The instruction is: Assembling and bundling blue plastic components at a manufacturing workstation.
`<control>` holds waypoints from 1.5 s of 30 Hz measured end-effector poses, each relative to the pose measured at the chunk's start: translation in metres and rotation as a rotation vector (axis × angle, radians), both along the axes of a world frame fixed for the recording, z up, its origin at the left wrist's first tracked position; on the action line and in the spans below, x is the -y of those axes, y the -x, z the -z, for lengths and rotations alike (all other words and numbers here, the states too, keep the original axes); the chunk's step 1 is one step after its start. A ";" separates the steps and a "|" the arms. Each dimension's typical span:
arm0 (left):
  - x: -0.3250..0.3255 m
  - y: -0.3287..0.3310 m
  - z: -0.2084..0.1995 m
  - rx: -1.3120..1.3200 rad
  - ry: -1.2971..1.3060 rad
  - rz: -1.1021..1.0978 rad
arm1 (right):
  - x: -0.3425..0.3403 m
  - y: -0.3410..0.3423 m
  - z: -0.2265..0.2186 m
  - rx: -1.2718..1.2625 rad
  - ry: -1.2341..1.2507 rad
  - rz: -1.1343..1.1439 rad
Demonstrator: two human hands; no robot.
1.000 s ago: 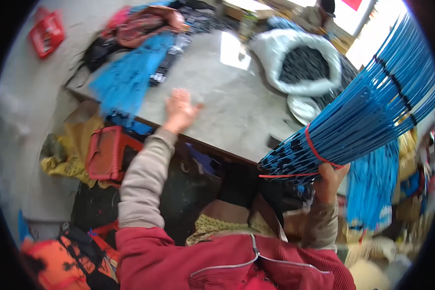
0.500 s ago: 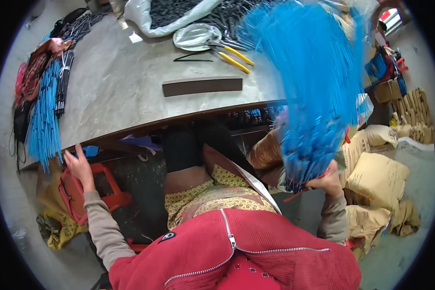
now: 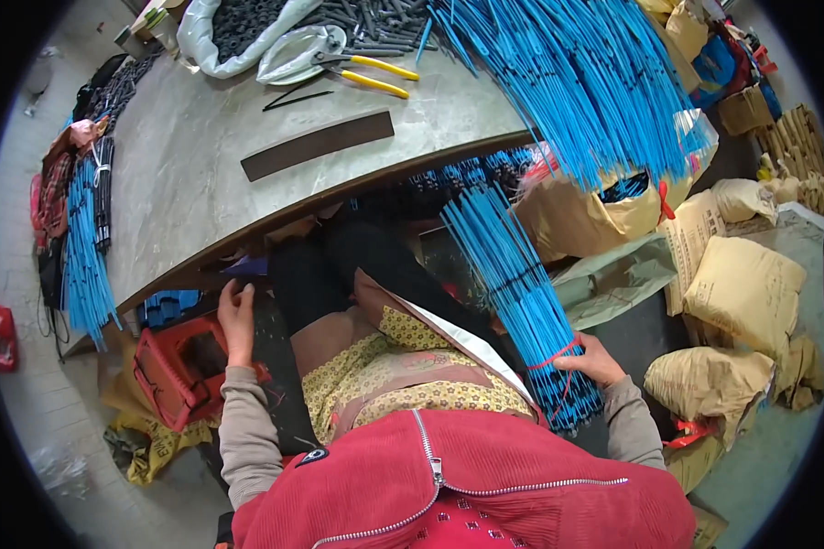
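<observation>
My right hand (image 3: 599, 363) is closed around the lower part of a bundle of thin blue rods (image 3: 508, 274), beside my right thigh. The bundle slants, its loose upper ends pointing toward the table and its dark-marked ends below my hand. A red string (image 3: 553, 357) ties it just where I grip. My left hand (image 3: 236, 322) is empty, with fingers apart, over a red plastic stool (image 3: 169, 389) and below the table's front edge. A larger pile of blue rods (image 3: 577, 87) lies on the table's right end and overhangs its edge.
On the grey table (image 3: 169, 174) lie a dark flat strip (image 3: 319, 146), yellow-handled cutters (image 3: 366, 75) and a white sack of dark pieces (image 3: 192, 41). More blue rods (image 3: 84, 256) hang at the left edge. Brown paper sacks (image 3: 746, 284) stand on the right.
My right hand has brought the blue bundle down from its raised, blurred position to beside my thigh. My left hand has moved rightward. The view has shifted a little.
</observation>
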State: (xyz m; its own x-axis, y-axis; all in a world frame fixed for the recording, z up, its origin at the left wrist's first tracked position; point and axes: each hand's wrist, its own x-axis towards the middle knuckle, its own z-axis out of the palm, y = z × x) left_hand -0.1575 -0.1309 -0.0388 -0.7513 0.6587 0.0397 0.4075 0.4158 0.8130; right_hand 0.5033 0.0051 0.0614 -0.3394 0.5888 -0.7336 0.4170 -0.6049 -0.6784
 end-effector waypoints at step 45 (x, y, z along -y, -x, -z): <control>0.038 -0.069 0.086 -0.568 0.808 0.333 | -0.352 0.585 0.369 -0.192 -0.951 -0.561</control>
State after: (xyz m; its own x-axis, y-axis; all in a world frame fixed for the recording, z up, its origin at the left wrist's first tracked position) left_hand -0.0882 -0.1684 -0.1248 -0.5352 0.8170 -0.2148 0.8370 0.5471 -0.0045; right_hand -0.0818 0.3567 -0.3076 -0.7919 0.6100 0.0265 0.3065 0.4348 -0.8468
